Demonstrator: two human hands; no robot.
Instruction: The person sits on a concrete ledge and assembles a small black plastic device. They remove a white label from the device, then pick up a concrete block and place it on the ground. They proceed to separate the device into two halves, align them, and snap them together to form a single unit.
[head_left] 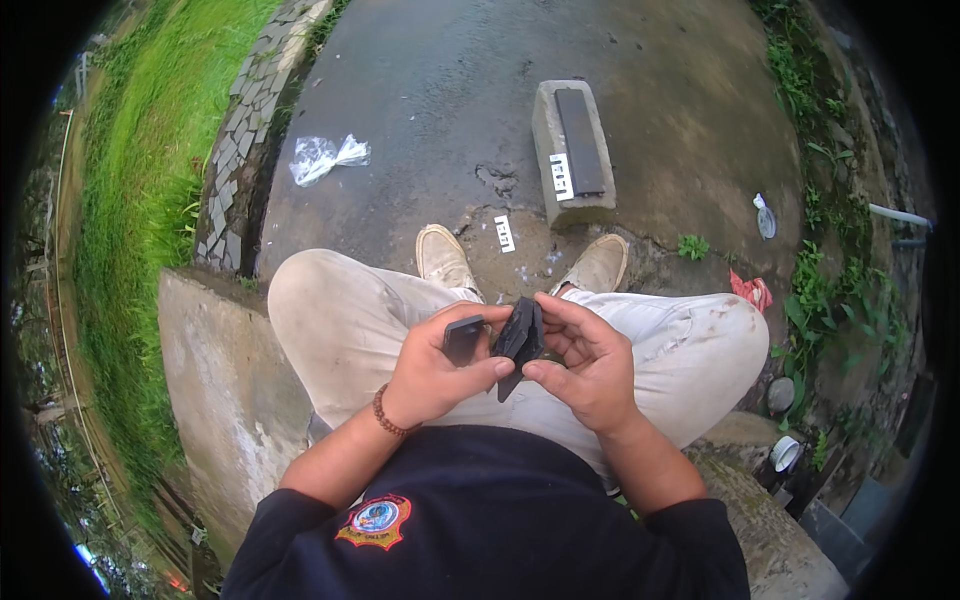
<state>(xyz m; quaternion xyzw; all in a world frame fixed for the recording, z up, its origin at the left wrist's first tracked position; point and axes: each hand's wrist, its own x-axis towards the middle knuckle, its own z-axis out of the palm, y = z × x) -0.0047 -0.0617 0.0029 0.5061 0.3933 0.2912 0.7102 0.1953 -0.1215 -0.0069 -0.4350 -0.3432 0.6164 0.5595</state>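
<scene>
Above my lap, both hands meet at a black angular piece (521, 334), perhaps plastic; its exact kind I cannot make out. My left hand (430, 370), with a brown bead bracelet at the wrist, pinches its left side between thumb and fingers. A second dark, flat, block-shaped piece (462, 338) also sits in that hand, against the fingers. On the other side, the thumb and forefinger of my right hand (588, 365) grip the right edge of the angular piece. The right hand's other fingers curl inward beneath it.
Ahead, a concrete block (546, 150) carries a long dark bar (579, 140) and a white printed strip (561, 177). Another white strip (504, 234) lies between my shoes. A clear plastic bag (325, 158) rests at left, and red crumpled wrapping (750, 290) lies at right.
</scene>
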